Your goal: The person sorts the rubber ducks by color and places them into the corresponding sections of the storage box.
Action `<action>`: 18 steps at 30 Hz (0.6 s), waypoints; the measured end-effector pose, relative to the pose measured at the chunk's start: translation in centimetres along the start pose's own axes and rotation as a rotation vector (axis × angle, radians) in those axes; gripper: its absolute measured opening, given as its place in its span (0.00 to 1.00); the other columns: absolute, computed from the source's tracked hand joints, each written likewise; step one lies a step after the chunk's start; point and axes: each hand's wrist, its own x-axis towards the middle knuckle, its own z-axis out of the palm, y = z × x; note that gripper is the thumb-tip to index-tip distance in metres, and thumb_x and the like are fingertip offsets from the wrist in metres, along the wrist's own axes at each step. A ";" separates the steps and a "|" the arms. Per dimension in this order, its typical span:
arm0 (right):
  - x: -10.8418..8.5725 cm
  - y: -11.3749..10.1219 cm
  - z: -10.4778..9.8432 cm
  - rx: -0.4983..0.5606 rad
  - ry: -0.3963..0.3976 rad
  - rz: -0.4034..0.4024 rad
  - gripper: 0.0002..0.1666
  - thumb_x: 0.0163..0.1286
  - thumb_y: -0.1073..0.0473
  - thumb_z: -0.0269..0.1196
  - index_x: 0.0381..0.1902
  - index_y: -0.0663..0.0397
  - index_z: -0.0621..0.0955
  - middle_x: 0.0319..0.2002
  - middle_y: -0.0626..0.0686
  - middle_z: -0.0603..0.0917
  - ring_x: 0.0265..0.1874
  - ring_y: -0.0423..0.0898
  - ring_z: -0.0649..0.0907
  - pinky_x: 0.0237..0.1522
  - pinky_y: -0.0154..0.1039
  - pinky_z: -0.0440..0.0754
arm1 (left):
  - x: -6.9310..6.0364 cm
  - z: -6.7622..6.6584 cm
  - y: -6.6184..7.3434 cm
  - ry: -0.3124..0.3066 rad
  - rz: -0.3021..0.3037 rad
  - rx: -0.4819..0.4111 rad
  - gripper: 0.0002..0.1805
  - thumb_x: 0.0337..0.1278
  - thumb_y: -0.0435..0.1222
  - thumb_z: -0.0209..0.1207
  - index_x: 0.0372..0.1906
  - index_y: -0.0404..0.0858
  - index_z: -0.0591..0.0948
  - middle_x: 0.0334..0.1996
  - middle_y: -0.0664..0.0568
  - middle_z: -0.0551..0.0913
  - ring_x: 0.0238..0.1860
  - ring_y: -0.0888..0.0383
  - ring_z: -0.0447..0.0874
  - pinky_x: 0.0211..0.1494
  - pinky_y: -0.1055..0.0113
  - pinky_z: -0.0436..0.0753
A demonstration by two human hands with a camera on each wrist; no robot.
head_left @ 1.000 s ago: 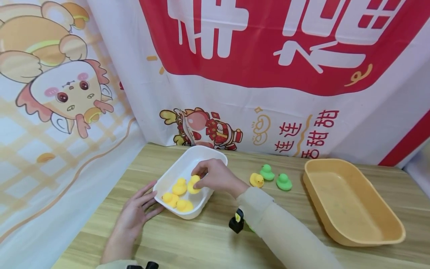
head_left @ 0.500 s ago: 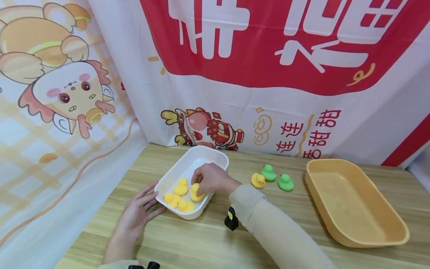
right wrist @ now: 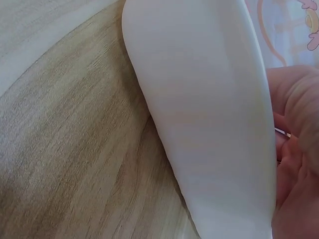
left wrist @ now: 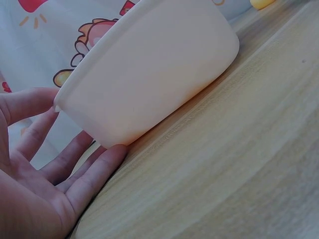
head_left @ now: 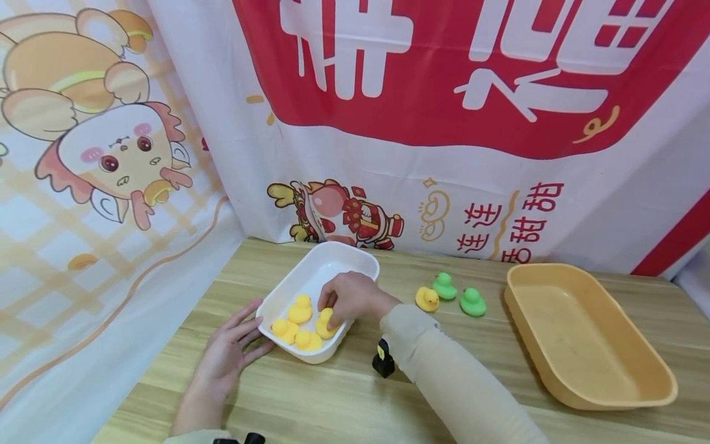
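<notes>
A white plastic tub (head_left: 322,274) stands at the left of the table with several yellow rubber ducks in it. My right hand (head_left: 353,297) reaches over its right rim and pinches one yellow rubber duck (head_left: 325,324) low inside. Other ducks, such as a yellow one (head_left: 300,310), sit beside it. My left hand (head_left: 224,351) rests against the tub's left end, fingers extended. In the left wrist view, fingertips (left wrist: 115,152) touch the tub's wall (left wrist: 154,74) near rim and base. The right wrist view shows the tub's outer wall (right wrist: 204,109), which hides the pinched duck.
Right of the tub, a yellow duck (head_left: 427,299) and two green ducks (head_left: 444,286) (head_left: 473,302) sit on the wooden table (head_left: 310,401). A larger orange-tan tub (head_left: 588,336) stands at the far right. A printed cloth (head_left: 333,151) hangs behind and along the left.
My right hand has lowered the pinched yellow duck toward the near right part of the white tub, beside the other ducks. The left hand has stayed against the tub.
</notes>
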 end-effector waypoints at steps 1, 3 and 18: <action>0.0 0.0 0.0 -0.002 -0.003 0.000 0.13 0.55 0.56 0.85 0.35 0.36 0.90 0.35 0.37 0.88 0.42 0.37 0.82 0.57 0.37 0.80 | 0.0 0.0 0.0 0.001 -0.003 -0.002 0.32 0.78 0.39 0.61 0.81 0.51 0.70 0.59 0.72 0.83 0.61 0.61 0.86 0.65 0.56 0.89; 0.1 0.1 0.0 -0.005 -0.005 -0.001 0.13 0.55 0.55 0.85 0.35 0.35 0.90 0.36 0.36 0.88 0.42 0.37 0.82 0.57 0.37 0.80 | 0.0 0.0 0.0 0.006 -0.006 -0.006 0.32 0.77 0.39 0.61 0.81 0.51 0.70 0.58 0.72 0.83 0.61 0.61 0.86 0.65 0.55 0.89; -0.1 0.2 0.1 0.043 0.034 -0.025 0.12 0.57 0.53 0.84 0.37 0.42 0.92 0.35 0.40 0.90 0.39 0.37 0.83 0.54 0.36 0.81 | 0.1 0.0 0.0 0.008 -0.005 0.004 0.34 0.77 0.39 0.61 0.83 0.49 0.67 0.58 0.72 0.83 0.61 0.61 0.85 0.65 0.55 0.89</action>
